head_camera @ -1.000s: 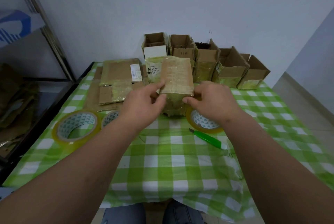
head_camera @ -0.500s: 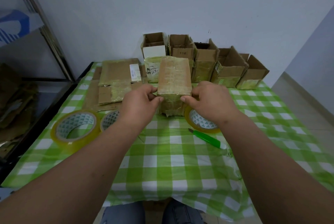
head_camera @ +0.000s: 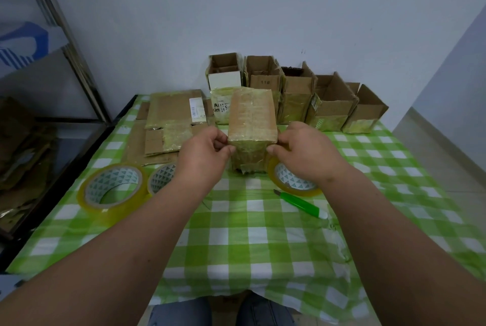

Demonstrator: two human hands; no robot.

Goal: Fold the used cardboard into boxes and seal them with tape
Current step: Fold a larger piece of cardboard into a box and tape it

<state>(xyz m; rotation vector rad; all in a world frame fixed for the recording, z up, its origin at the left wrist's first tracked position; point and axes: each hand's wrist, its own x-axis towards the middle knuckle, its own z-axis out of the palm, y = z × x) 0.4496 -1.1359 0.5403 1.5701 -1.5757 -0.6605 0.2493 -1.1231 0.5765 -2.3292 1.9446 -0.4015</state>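
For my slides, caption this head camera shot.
Both hands, left hand and right hand, hold a taped cardboard box upright.

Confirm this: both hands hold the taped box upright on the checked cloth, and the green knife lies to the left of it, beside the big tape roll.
One thing is wrong. The green knife lies on the right, near the right hand, just in front of the tape roll there. The head view shows it. Both hands, left hand included, do hold the taped box upright on the checked cloth.

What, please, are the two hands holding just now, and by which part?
Both hands, left and right, pinch the tape-wrapped brown cardboard box by its near top corners.
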